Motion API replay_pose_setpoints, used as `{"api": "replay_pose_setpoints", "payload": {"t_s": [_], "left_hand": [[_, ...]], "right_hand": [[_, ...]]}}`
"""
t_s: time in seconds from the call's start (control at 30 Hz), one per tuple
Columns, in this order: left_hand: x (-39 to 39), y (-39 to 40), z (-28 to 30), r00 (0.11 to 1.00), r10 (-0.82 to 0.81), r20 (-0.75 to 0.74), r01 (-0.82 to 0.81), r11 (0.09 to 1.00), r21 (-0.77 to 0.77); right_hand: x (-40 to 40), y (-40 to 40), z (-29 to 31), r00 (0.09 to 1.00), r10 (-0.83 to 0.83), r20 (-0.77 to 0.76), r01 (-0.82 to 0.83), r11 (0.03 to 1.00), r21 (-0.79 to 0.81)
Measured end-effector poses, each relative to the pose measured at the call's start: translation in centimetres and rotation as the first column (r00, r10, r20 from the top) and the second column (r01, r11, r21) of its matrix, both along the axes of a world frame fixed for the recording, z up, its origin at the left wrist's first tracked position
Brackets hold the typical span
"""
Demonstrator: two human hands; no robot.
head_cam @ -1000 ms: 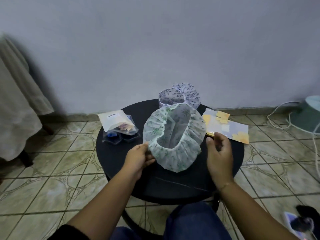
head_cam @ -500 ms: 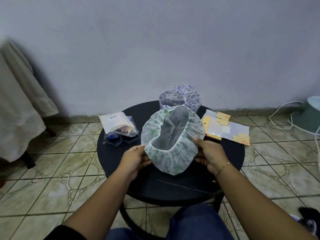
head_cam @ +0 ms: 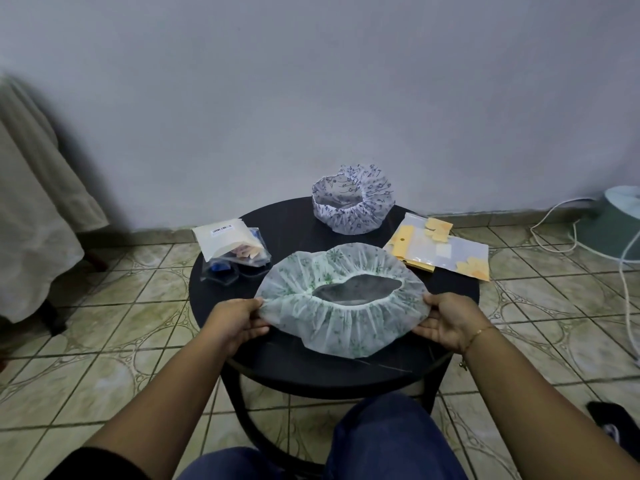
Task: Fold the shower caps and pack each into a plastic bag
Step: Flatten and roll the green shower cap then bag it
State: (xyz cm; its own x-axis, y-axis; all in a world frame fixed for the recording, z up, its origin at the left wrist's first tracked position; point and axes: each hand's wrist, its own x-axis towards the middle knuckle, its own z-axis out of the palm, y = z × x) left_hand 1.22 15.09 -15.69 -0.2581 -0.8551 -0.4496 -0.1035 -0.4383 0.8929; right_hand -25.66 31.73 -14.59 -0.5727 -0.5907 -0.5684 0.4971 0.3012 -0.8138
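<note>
A white shower cap with green print (head_cam: 346, 317) is stretched wide and flat over the round black table (head_cam: 287, 223), its elastic opening facing up. My left hand (head_cam: 235, 318) pinches its left edge and my right hand (head_cam: 446, 322) pinches its right edge. A second cap, white with dark blue print (head_cam: 353, 199), stands puffed up at the table's far side. Plastic bags with yellow flowers (head_cam: 446, 252) lie at the right of the table.
A white packet with a barcode label (head_cam: 225, 242) rests on clear bags with blue contents (head_cam: 228, 268) at the table's left. White cloth (head_cam: 38, 216) hangs at far left. White cables (head_cam: 568, 233) and a pale green object (head_cam: 613, 226) lie on the tiled floor at right.
The green cap was held upright with a round opening; now both hands have moved apart and pulled it wide and low over the table. My right hand took hold of its right edge.
</note>
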Motion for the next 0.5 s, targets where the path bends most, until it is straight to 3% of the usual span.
{"api": "replay_pose_setpoints", "payload": {"t_s": [0.1,0.17,0.27,0.37,0.43,0.5], "left_hand": [[0.3,0.1,0.1,0.994,-0.074,0.082,0.075,0.997,-0.009],[0.3,0.6,0.4,0.974,-0.105,0.202,0.13,0.985,-0.112],[0.1,1.6,0.5,0.91,-0.085,0.406,0.246,0.898,-0.364],[-0.6,3.0,0.0,0.878,0.024,0.478,0.251,0.828,-0.502],[-1.2,3.6,-0.3,0.858,0.16,0.488,0.151,0.83,-0.537],[-1.8,4.0,-0.2,0.86,0.164,0.484,0.105,0.871,-0.481]], "right_hand": [[0.7,-0.3,0.0,0.991,0.015,-0.131,-0.003,0.996,0.092],[1.1,-0.4,0.0,0.979,0.007,-0.206,0.011,0.996,0.088],[1.7,0.0,-0.1,0.997,-0.012,-0.077,0.001,0.991,-0.137],[2.3,0.8,-0.2,0.992,0.027,0.127,0.021,0.934,-0.356],[2.9,1.2,-0.4,0.986,0.051,0.156,0.015,0.919,-0.395],[3.3,1.4,-0.4,0.993,0.091,0.082,-0.056,0.934,-0.353]]}}
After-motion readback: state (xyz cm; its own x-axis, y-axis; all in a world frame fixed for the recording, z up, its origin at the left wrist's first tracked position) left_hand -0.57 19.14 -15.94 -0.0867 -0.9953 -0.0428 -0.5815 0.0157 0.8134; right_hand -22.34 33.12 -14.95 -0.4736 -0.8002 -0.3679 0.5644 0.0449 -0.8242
